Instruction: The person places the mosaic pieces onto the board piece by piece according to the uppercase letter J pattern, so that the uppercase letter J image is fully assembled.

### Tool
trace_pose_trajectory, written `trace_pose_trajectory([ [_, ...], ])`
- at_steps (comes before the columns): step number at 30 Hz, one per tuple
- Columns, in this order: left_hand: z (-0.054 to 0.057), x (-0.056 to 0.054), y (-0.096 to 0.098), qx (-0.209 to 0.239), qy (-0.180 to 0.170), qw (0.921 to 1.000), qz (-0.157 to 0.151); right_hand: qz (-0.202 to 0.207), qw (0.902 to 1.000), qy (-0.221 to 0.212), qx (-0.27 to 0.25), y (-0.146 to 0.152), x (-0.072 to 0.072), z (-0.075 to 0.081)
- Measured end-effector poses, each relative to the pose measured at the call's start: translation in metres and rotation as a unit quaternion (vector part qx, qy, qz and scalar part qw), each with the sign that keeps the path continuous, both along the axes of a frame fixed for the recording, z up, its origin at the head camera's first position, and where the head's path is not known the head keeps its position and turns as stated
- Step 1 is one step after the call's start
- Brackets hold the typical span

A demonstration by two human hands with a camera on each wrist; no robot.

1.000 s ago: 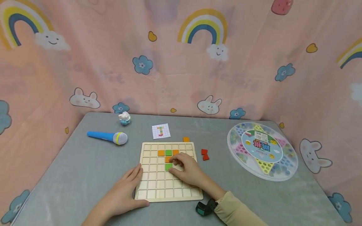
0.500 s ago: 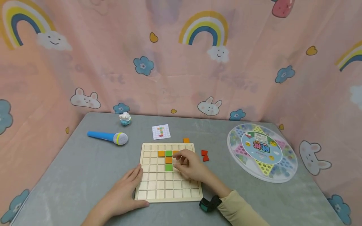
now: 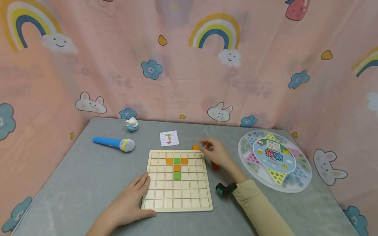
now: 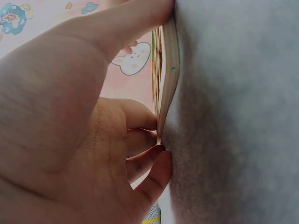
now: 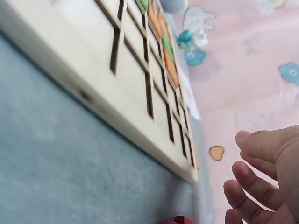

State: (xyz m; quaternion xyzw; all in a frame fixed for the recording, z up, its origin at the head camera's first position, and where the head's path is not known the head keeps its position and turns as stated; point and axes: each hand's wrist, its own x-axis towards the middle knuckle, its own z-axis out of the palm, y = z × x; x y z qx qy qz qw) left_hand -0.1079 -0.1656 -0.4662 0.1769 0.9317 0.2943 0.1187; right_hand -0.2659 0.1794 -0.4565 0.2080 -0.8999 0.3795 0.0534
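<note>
A wooden grid board (image 3: 190,193) lies on the table in the head view. In its cells sit a row of an orange tile (image 3: 169,161), a green tile (image 3: 177,161) and another orange one, with orange and green tiles below the middle. My left hand (image 3: 127,200) rests against the board's left side, fingers along the edge and thumb at the near edge. Beyond the far right corner, my right hand (image 3: 217,152) hovers beside a loose orange tile (image 3: 195,147), fingers loosely bent and holding nothing visible. Red pieces (image 3: 215,166) lie partly hidden under that hand.
Behind the board lies a pattern card (image 3: 169,138). A blue toy microphone (image 3: 110,142) and a small figurine (image 3: 131,124) are at the back left. To the right sits a round game box (image 3: 274,160). A printed curtain (image 3: 177,88) hangs behind the table.
My right hand has left the tiles on the board and moved right and away from me, over to the loose orange tile. The left hand stays at the board's side.
</note>
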Motion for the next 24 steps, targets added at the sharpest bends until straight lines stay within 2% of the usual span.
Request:
trace_pose_trajectory([
  [5,0.0,0.001,0.0,-0.001,-0.002,1.0,-0.001,0.005,0.9976,-0.027,0.064,-0.002,-0.018,-0.005],
  [8,0.001,0.001,0.001,0.002,-0.007,1.0,0.001,0.018,0.9956,-0.038,0.084,-0.004,-0.025,-0.01],
  [14,0.001,0.002,0.001,-0.005,0.004,1.0,-0.002,0.032,0.9959,-0.054,0.065,-0.002,-0.034,-0.017],
  [19,0.002,0.002,0.0,-0.007,0.007,1.0,-0.002,0.059,0.9967,-0.034,0.045,-0.001,-0.039,-0.017],
  [24,0.002,0.002,0.0,-0.008,0.005,1.0,-0.002,0.064,0.9956,-0.029,0.062,-0.003,-0.044,-0.015],
])
